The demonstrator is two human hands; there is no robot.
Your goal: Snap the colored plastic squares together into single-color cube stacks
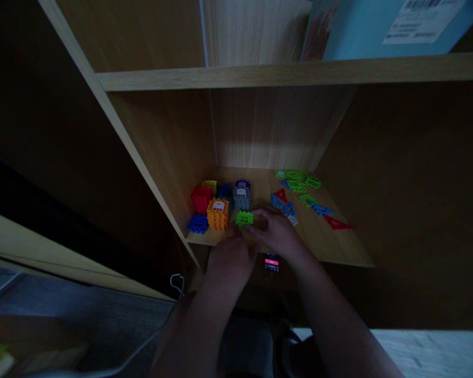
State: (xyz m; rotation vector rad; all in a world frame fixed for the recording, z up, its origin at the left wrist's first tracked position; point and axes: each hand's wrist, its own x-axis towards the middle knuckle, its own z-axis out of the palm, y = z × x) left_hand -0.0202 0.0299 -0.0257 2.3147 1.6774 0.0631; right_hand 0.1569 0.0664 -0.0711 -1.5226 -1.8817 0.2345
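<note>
A light-green openwork square building tile (244,218) lies at the front of the shelf, between the stacks and my hands. At its right side is my right hand (274,231), with the fingers and thumb closed on the tile's edge. My left hand (229,261) is just in front of the tile, its back toward me and most fingers hidden. To the left stand an orange stack of square tiles (218,214), a red stack (202,200) and a low dark-blue stack (198,224). Behind the green tile rises a grey stack (242,199).
Loose green pieces (297,182), blue triangles (321,209) and a red triangle (337,223) lie scattered on the shelf's right side. A lit phone (271,262) is below the front edge. The upper shelf (260,75) carries a light-blue box (362,31).
</note>
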